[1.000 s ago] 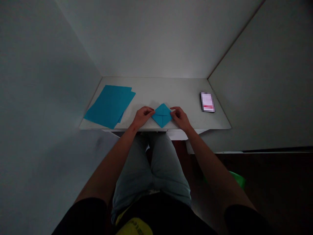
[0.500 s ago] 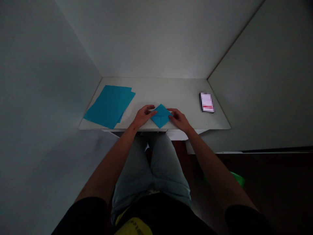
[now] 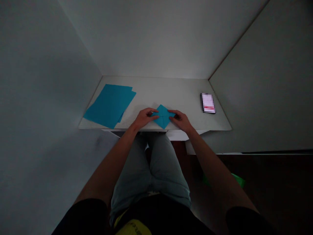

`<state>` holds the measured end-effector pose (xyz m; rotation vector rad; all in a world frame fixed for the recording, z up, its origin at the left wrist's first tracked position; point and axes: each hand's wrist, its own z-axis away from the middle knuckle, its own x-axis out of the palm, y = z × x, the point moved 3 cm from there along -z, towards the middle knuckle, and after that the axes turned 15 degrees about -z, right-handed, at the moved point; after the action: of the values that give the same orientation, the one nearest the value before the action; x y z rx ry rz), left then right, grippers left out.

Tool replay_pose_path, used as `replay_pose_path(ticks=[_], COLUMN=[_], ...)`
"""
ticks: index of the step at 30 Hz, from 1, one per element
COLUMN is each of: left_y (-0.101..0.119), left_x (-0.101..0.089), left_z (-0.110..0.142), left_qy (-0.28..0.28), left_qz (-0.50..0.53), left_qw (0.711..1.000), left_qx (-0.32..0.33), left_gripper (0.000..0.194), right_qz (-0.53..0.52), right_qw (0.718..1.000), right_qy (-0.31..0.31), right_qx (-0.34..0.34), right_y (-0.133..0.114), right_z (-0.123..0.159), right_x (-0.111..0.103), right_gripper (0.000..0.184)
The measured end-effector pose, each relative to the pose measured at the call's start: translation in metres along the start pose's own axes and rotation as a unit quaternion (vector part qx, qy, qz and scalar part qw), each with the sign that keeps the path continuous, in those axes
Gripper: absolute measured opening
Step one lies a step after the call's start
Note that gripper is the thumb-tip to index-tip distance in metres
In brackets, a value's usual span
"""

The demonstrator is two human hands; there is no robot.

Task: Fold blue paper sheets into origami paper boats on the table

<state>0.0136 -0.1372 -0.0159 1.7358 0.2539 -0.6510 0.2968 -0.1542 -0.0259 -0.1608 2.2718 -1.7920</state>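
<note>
A small blue folded paper [image 3: 163, 117], diamond-shaped with crossing crease lines, is between my hands near the table's front edge. My left hand [image 3: 145, 117] grips its left corner, thumb and fingers closed about the edge. On the opposite side, my right hand [image 3: 180, 120] has the right corner between thumb and fingers. Parts of both corners are hidden by the fingertips.
Larger blue paper sheets [image 3: 110, 104] lie overlapping on the left of the white table [image 3: 171, 89]. At the right rests a phone [image 3: 208, 103] with a blurred screen. Walls enclose the back and sides. A green object [image 3: 238, 180] shows low at the right.
The folded paper shifted slightly left, then its face with different creases came up and it sits a little tilted. Both hands have changed their hold on its corners.
</note>
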Motion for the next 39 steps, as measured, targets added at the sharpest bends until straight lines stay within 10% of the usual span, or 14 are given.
replay_pose_path(ticks=[5,13,20,28,39], left_y=[0.002,0.008,0.025,0.053,0.047], left_x=[-0.002,0.006,0.024,0.049,0.048], left_z=[0.000,0.001,-0.001,0.000,-0.002], left_qy=[-0.015,0.004,0.139,-0.017,-0.014], left_qz=[-0.045,-0.044,-0.034,-0.171,-0.142], left_qw=[0.997,0.998,0.989,0.975,0.980], left_qx=[0.062,0.038,-0.027,0.140,0.137], left_gripper=[0.070,0.026,0.013,0.031,0.025], right_qz=[-0.031,-0.043,-0.082,-0.011,0.021], right_qw=[0.999,0.998,0.992,0.998,0.998], right_qy=[0.016,0.050,0.097,0.058,0.020], right_qx=[0.030,0.015,-0.013,0.028,0.048], right_y=[0.005,-0.002,-0.002,-0.005,-0.005], right_z=[0.002,-0.001,-0.003,-0.002,0.000], right_x=[-0.004,0.001,0.004,0.009,0.009], right_gripper=[0.067,0.044,0.073,0.067,0.062])
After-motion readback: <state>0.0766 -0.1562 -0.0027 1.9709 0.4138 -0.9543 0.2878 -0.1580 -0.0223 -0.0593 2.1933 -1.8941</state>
